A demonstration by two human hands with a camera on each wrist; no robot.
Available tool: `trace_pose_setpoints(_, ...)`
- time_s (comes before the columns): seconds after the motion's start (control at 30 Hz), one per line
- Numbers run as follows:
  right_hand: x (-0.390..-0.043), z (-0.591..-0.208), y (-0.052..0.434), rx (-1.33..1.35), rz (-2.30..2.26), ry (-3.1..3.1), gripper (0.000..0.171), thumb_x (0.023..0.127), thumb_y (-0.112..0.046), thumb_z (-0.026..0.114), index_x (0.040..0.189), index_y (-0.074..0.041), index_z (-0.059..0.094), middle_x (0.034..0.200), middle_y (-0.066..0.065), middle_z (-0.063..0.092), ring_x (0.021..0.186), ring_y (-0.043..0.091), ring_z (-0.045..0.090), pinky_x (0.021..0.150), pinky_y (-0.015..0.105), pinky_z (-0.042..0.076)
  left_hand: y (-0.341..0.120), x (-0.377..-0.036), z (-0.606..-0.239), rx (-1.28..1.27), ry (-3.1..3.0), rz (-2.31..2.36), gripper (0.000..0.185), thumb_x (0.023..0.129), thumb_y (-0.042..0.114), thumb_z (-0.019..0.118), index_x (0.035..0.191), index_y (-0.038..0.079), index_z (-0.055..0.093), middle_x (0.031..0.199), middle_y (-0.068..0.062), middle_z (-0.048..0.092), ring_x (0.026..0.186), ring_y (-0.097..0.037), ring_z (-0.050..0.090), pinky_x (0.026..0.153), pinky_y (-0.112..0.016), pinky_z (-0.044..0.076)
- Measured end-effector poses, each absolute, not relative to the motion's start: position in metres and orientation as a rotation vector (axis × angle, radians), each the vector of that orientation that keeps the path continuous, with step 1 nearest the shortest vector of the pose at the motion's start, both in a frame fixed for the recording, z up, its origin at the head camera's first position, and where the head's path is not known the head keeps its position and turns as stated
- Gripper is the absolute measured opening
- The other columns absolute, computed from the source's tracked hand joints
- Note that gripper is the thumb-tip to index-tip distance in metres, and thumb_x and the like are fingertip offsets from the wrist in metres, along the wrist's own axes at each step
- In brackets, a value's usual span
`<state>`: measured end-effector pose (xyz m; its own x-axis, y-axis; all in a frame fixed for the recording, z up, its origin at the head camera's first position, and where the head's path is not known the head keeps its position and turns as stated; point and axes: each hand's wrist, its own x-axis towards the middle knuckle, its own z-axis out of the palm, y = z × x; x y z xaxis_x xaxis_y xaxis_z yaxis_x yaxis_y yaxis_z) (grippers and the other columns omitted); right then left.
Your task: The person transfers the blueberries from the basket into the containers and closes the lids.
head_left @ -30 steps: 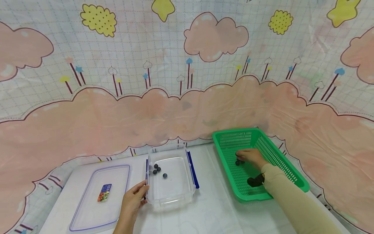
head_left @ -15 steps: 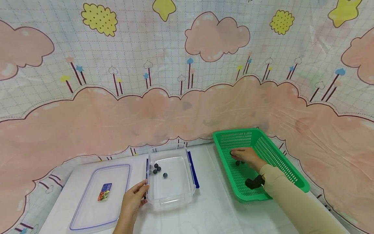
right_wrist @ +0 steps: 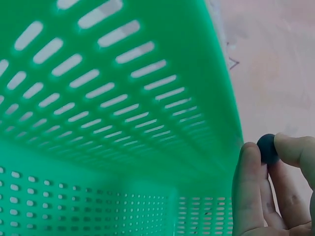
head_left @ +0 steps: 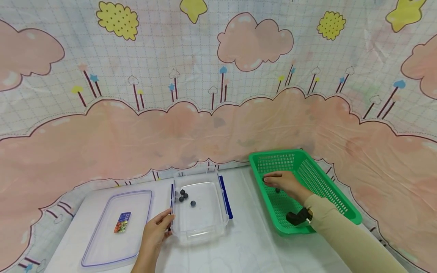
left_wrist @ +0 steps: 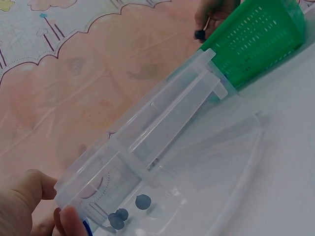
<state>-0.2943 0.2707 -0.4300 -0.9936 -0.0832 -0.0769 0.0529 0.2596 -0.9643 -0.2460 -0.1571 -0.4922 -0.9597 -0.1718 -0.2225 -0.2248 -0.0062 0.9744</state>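
My right hand point(head_left: 286, 184) pinches a blueberry point(right_wrist: 267, 148) between thumb and fingertips, held up near the left rim of the green basket point(head_left: 273, 212). Another blueberry point(head_left: 277, 190) lies on the basket floor below that hand. With thumb and fingers, my left hand point(head_left: 155, 229) grips the left side of a clear plastic food container point(head_left: 201, 233), which stands without its lid in the middle of the table. Several blueberries point(left_wrist: 143, 201) sit inside it, mostly towards its left wall. Blue locking flaps point(head_left: 225, 197) hang down at the container's sides.
The container's clear lid point(head_left: 102, 242), with a blue-edged rim and a colourful label point(head_left: 122, 222), lies flat to the left. A white cloth point(head_left: 252, 242) covers the table, and a patterned curtain point(head_left: 218, 140) stands close behind. A black wrist camera point(head_left: 297, 217) hangs over the basket.
My right hand has moved left and slightly up with the blueberry, from over the basket's middle to near its left rim. The left hand and container have stayed in place.
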Motion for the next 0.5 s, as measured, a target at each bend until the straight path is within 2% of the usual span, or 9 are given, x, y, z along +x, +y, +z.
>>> trace_pose_setpoints(0.2,-0.296,-0.428,0.263,-0.041,-1.874,2.352,0.044,0.096,-0.011,0.063,0.132,0.011,0.054,0.128,0.024,0.061,0.107,0.021,0.068,0.101,0.042,0.050,-0.157,-0.246,-0.491,-0.431,2.197,2.149,0.050,0.092,0.018,0.068,0.136,-0.002,0.056,0.084,0.007,0.056,0.079,-0.010,0.051,0.059,-0.021,0.053)
trace_pose_setpoints(0.5,-0.303,-0.425,0.248,-0.049,-1.859,2.337,0.043,0.093,-0.011,0.067,0.129,0.011,0.056,0.125,0.024,0.062,0.103,0.020,0.069,0.095,0.036,0.054,-0.157,-0.246,-0.492,-0.439,2.178,2.161,0.051,0.091,0.020,0.070,0.136,-0.001,0.056,0.084,0.007,0.056,0.079,-0.010,0.051,0.059,-0.021,0.053)
